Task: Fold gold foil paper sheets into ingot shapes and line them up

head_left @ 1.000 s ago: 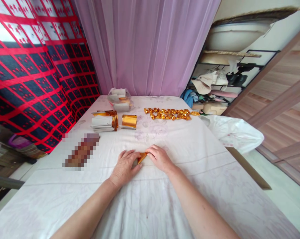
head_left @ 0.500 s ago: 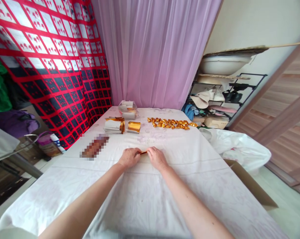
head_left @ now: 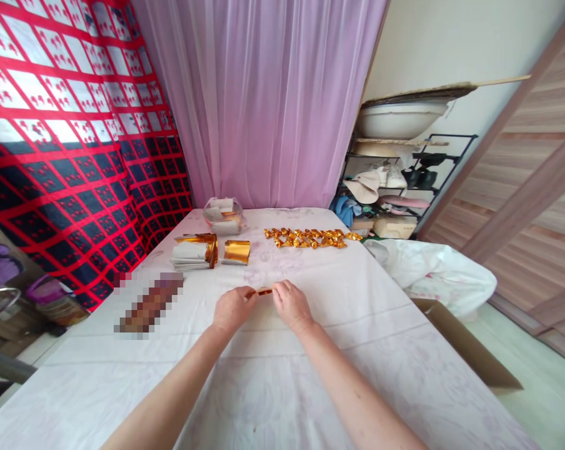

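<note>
Left hand (head_left: pixel 235 308): fingers pinched shut on left end of a narrow folded gold foil paper (head_left: pixel 265 292). Right hand (head_left: pixel 292 304): same grip, right end. Foil spans the short gap between them, mid-surface (head_left: pixel 264 369); can't tell if it touches the cloth. Beyond the hands, left to right: large foil-paper stack (head_left: pixel 193 253), smaller gold stack (head_left: pixel 237 252) just beside it, folded gold pieces (head_left: pixel 310 238) in rows.

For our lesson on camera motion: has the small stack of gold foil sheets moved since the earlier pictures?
No. The small stack of gold foil sheets keeps its place on the tablecloth, beside the same printed flowers.
</note>
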The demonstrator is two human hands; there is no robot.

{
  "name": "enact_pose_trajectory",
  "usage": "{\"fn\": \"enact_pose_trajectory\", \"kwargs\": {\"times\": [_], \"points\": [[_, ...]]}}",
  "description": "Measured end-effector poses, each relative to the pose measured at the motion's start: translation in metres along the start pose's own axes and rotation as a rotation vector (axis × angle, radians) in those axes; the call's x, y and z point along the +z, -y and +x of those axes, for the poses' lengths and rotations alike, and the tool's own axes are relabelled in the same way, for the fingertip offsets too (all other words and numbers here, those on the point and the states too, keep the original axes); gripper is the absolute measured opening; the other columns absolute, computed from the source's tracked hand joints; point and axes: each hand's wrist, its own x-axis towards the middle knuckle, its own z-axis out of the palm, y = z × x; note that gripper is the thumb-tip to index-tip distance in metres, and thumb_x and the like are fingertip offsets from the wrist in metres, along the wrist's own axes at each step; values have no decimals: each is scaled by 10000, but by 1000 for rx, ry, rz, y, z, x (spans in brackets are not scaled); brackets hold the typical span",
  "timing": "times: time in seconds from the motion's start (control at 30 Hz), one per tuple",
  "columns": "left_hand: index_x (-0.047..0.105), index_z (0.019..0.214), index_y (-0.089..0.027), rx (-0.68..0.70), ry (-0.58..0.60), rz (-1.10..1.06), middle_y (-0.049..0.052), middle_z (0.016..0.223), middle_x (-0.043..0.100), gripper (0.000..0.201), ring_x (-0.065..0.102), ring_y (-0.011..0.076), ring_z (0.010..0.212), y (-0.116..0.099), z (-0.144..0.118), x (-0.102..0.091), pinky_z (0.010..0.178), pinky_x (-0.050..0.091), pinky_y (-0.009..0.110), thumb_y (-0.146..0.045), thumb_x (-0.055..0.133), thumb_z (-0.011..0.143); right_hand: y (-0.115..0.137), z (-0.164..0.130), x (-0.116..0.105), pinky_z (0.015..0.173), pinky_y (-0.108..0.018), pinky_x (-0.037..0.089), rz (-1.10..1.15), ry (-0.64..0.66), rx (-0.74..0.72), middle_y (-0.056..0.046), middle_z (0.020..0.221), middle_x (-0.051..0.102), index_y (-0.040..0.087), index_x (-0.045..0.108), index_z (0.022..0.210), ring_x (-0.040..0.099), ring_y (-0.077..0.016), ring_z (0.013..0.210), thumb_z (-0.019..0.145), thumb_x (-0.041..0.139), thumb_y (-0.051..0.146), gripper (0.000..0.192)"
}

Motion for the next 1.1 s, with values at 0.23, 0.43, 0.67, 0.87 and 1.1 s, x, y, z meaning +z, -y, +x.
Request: {"fn": "enact_pose_trajectory", "kwargs": {"times": [0.23, 0.43, 0.67, 0.87, 1.1], "points": [[708, 1014, -230, -102, -61, -179, 24, 901, 756, 251, 693, 190, 800, 2, 18, 17, 683, 471, 260, -301, 517, 868, -3, 9, 6, 755, -264, 484, 143, -41, 75, -54, 900, 667, 198, 635, 952, 629, -178, 831, 847, 527, 130, 165], [688, 990, -226, -172, -122, -301, -18, 777, 727, 241, 653, 145, 651, 6, 23, 31, 617, 462, 232, -267, 512, 831, -5, 15, 18, 690, -249, 487, 264, -19, 225, -29, 876, 680, 217, 633, 911, 624, -153, 732, 796, 555, 149, 155], [682, 947, -203, -187, -164, -416, -16, 684, 685, 283, 607, 141, 577, 13, 17, 41, 572, 458, 237, -374, 506, 807, -4, 6, 21, 628, -233, 457, 419, -23, 321, -24, 861, 689, 201, 635, 953, 606, -126, 648, 844, 494, 249, 185], [674, 974, -212, -144, -196, -406, 4, 787, 723, 285, 640, 153, 629, 16, 13, 45, 613, 495, 261, -365, 515, 794, 0, 5, 17, 611, -230, 430, 407, -1, 357, -18, 823, 675, 207, 644, 919, 582, -123, 625, 818, 514, 231, 167], [669, 949, -222, -106, -233, -368, -7, 752, 714, 267, 638, 157, 605, 17, 15, 45, 608, 507, 265, -335, 483, 794, 3, 5, 17, 630, -222, 428, 397, -22, 342, -17, 818, 673, 209, 637, 895, 593, -134, 682, 799, 533, 209, 142]]}}
